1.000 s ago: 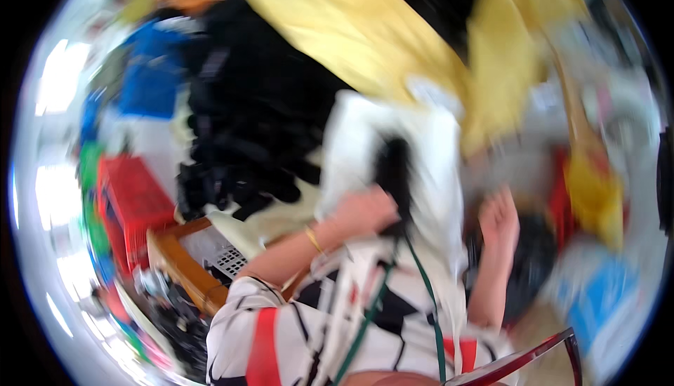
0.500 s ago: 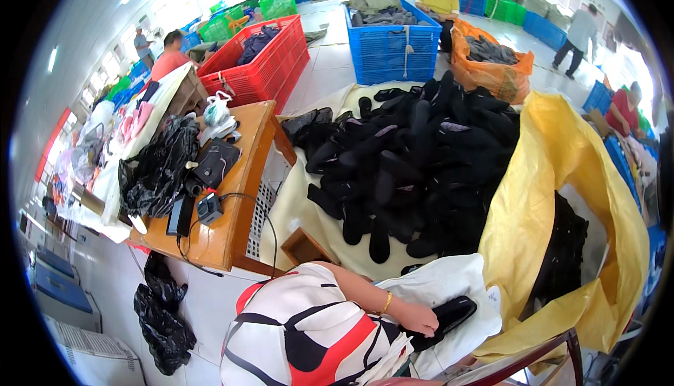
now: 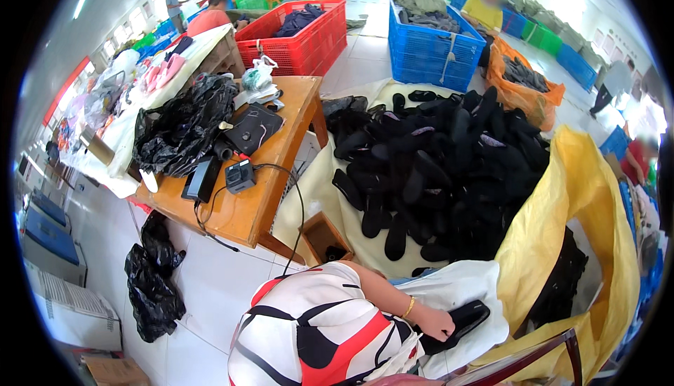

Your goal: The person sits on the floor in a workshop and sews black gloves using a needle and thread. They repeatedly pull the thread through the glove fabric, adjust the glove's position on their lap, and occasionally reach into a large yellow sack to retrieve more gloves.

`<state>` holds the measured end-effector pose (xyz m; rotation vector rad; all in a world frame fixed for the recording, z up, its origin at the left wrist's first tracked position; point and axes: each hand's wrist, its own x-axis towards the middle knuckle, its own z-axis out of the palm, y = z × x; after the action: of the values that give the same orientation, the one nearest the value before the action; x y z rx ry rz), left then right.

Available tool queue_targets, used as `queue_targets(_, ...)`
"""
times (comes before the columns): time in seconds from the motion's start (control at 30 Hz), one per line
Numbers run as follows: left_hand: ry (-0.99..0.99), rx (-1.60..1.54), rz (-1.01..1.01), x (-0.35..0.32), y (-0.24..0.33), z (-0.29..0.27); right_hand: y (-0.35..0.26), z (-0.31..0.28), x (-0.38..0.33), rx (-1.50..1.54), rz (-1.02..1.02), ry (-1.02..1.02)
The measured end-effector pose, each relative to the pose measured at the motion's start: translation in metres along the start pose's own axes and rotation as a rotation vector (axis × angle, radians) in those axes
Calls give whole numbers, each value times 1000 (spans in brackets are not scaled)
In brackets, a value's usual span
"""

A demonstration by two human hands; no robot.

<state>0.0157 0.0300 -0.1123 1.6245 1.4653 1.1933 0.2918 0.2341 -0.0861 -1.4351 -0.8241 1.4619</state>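
Note:
My left hand (image 3: 437, 325), with a gold bracelet at its wrist, is closed on a black cloth shoe (image 3: 469, 317). Its fingers curl down and partly hide the shoe's near part. The shoe lies over a white cloth (image 3: 484, 279) at the lower right. My right hand does not show. Just beyond the cloth spreads a large heap of black shoes (image 3: 435, 168) on a cream sheet (image 3: 309, 217). To the right, an open yellow sack (image 3: 554, 196) stands with black items (image 3: 562, 281) inside.
A wooden table (image 3: 246, 221) at left bears a black plastic bag (image 3: 186, 126) and a small device with cables. A small wooden box (image 3: 326, 238) sits beside it. Red (image 3: 295, 42) and blue (image 3: 428, 49) crates stand beyond, and a dark red rail (image 3: 526, 358) crosses the lower right. Other people are farther off.
The view has swung a little, so the scene shifts right in it. My left hand stays closed on the black shoe, which is tilted slightly differently.

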Motion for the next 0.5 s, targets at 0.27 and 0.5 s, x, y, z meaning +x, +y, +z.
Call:
queue_targets(0.27, 67, 21, -202, -6, 36, -24, 17, -179, -8, 350, -59, 193)
queue_targets(0.5, 29, -599, -769, 8, 33, -27, 24, -65, -92, 212, -33, -5)
